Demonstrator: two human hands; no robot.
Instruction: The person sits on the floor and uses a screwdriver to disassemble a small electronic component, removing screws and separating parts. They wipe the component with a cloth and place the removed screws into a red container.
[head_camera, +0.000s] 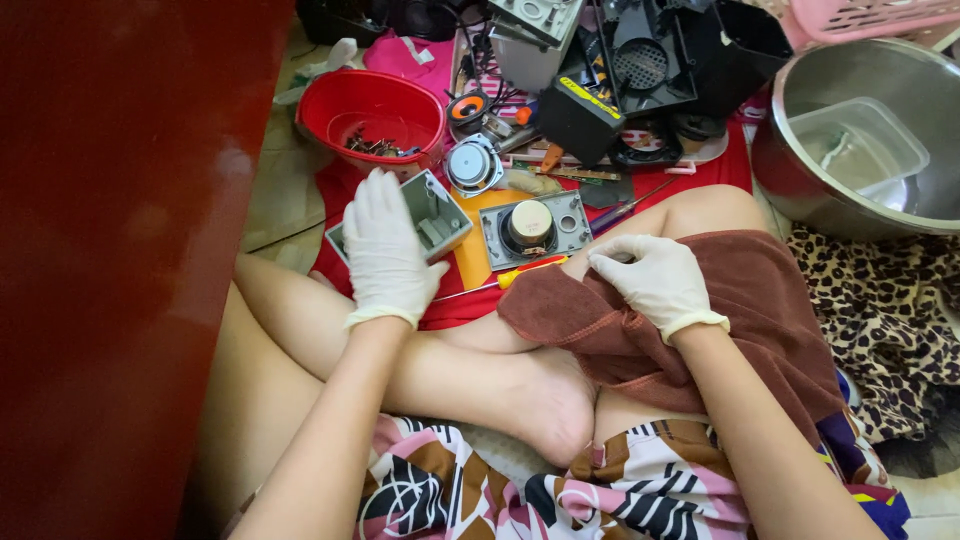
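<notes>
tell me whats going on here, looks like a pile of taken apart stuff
A person sits cross-legged on the floor in white gloves. The left hand holds a grey plastic housing, while the right hand rests on a brown towel over the knee. In front lie a speaker on a grey plate, a yellow-handled screwdriver, a red bowl of screws, and black casing parts.

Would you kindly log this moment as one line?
left hand: holds grey housing | right hand: on brown towel | nearby: speaker plate, red bowl
</notes>
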